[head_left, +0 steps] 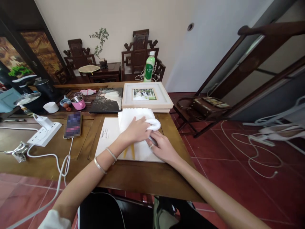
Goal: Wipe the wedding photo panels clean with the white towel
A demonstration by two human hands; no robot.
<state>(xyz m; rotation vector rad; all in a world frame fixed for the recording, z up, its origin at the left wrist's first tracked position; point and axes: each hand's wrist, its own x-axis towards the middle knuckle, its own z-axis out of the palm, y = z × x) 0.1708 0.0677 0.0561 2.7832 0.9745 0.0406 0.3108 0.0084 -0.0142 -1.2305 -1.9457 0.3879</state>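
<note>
A white towel with a scalloped edge lies over a white printed panel near the table's right end. Its right side is folded over into a thick roll. My left hand, with two bangles on the wrist, lies across the towel with its fingers closed on the fold. From the right, my right hand, a ring on one finger, pinches the near edge of that roll. Its fingertips are partly hidden by the cloth. Yellow leg-like shapes show on the panel below my hands.
Behind the towel lie a white-framed photo and a dark picture panel. A green bottle stands beyond. To the left are a pink mug, a phone, a power strip and loose cables. A chair stands right.
</note>
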